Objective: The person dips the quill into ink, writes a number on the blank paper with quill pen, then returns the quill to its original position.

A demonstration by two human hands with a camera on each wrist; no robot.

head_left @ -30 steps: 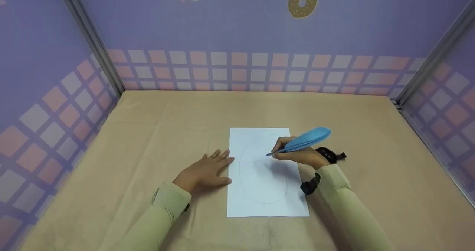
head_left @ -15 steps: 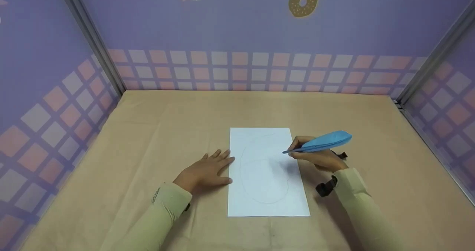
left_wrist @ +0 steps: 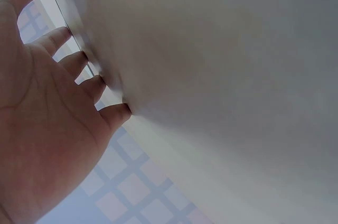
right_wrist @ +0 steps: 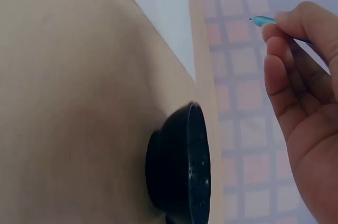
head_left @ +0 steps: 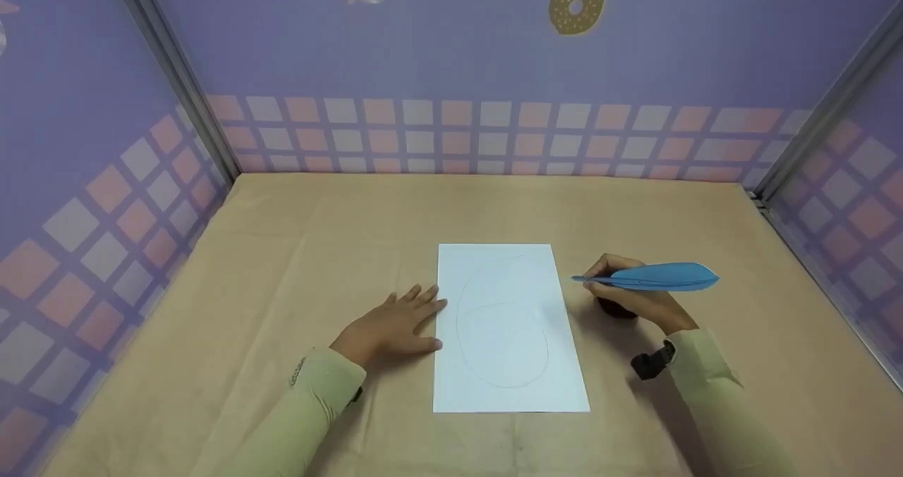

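A white sheet of paper [head_left: 504,364] lies on the table, bearing a thin curved line like a large "6". My left hand [head_left: 388,327] rests beside its left edge, fingers spread, with fingertips at the sheet's border. Off the paper's right side, my right hand [head_left: 649,306] pinches a blue feather pen [head_left: 667,277] between thumb and fingers. The pen's tip points left and, in the right wrist view, is raised above the table. Below the right hand stands a small black bowl [right_wrist: 177,166], mostly hidden by that hand in the head view.
A beige cloth [head_left: 338,216] covers the table. Purple walls [head_left: 465,46] with pink and white squares rise at the back and both sides, with grey metal posts [head_left: 187,89] at the corners. A dark strap device [head_left: 652,360] sits on the right wrist.
My right hand has moved rightward with the feather pen, from over the paper to beyond its right edge above the bowl. More of the drawn line shows. My left hand stays in place.
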